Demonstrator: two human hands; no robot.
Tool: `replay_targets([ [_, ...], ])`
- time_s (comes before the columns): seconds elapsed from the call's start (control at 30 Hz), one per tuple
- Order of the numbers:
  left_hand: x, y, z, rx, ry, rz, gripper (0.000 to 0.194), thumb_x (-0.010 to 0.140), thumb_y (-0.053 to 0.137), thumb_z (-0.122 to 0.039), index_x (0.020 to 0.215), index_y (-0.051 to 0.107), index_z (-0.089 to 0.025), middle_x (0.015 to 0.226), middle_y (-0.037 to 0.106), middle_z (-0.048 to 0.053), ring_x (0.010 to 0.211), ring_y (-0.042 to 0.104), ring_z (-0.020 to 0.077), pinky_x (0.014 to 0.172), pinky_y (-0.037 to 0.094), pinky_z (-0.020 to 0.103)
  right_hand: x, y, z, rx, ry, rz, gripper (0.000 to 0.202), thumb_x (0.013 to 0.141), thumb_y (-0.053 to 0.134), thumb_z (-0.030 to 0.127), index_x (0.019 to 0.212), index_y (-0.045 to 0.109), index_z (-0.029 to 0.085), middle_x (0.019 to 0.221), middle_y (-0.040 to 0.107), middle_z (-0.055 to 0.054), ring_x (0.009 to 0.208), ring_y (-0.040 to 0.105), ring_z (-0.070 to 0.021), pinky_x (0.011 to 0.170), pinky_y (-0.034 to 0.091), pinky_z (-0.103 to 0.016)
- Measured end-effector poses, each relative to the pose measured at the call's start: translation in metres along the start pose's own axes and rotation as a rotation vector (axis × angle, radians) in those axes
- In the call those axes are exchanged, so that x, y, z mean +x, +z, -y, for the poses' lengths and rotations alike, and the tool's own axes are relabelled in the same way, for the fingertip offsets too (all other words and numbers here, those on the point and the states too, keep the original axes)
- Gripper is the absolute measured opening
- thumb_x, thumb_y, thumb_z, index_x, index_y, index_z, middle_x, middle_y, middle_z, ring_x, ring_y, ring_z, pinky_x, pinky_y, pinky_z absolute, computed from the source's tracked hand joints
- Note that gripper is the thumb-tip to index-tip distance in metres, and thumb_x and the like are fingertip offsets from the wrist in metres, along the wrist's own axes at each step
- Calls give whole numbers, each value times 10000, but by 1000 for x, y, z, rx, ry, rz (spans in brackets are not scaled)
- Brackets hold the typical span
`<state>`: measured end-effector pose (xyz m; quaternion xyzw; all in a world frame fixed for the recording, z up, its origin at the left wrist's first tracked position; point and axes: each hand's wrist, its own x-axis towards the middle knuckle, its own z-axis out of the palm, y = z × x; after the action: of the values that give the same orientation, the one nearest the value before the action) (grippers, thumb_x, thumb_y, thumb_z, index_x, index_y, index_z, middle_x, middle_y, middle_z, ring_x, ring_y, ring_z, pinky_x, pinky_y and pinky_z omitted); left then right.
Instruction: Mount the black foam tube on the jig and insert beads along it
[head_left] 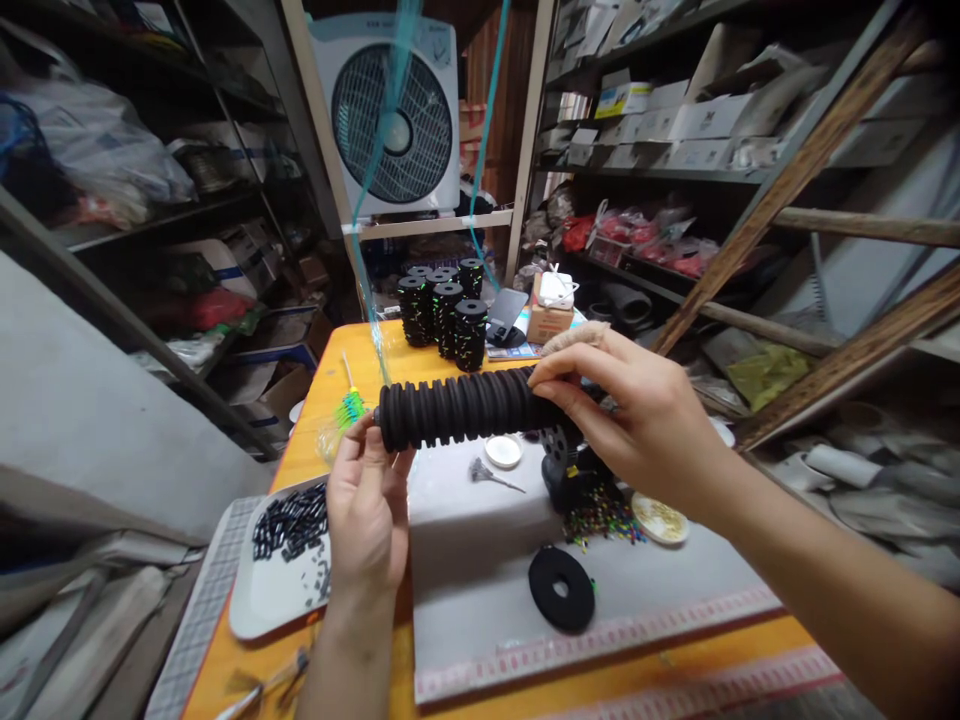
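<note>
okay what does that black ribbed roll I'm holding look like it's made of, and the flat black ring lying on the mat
Ribbed roll: looks like soft foam or rubber, matte black with no shine; stacked discs form its ridges. Both hands, left and right, grip it.
Flat ring: apparently the same matte foam, though rubber can't be excluded.

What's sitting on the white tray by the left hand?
The white tray holds a heap of small black tubes, with a few scattered loose. The left hand covers the tray's right edge, so anything lying there is hidden.
</note>
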<state>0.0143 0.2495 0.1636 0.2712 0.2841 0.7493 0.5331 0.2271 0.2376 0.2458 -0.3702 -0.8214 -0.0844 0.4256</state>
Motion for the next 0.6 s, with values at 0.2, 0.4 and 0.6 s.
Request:
replay_targets([
  [0.2,1,0,1,6,10,1,247,787,752,-285,980,652,-169,1082,613,73,947,596,121,828,535,201,1,2,-1,29,26,-17,27,874,548,88,881,572,98,909,554,-66,877,516,-112,775,440,-255],
  [0.4,0,0,0,-2,5,-13,259,765,770,-273,968,650,-166,1070,612,70,938,599,121,815,540,197,0,2,1,11,19,-2,32,879,544,86,875,573,98,918,553,-67,878,518,-106,771,442,-246],
  [0.6,-1,-1,0,9,10,1,227,799,740,-272,981,649,-172,1088,601,66,964,587,118,837,530,193,-1,1,2,-64,-23,19,44,885,535,91,909,564,114,940,546,-74,890,522,-120,774,442,-253],
])
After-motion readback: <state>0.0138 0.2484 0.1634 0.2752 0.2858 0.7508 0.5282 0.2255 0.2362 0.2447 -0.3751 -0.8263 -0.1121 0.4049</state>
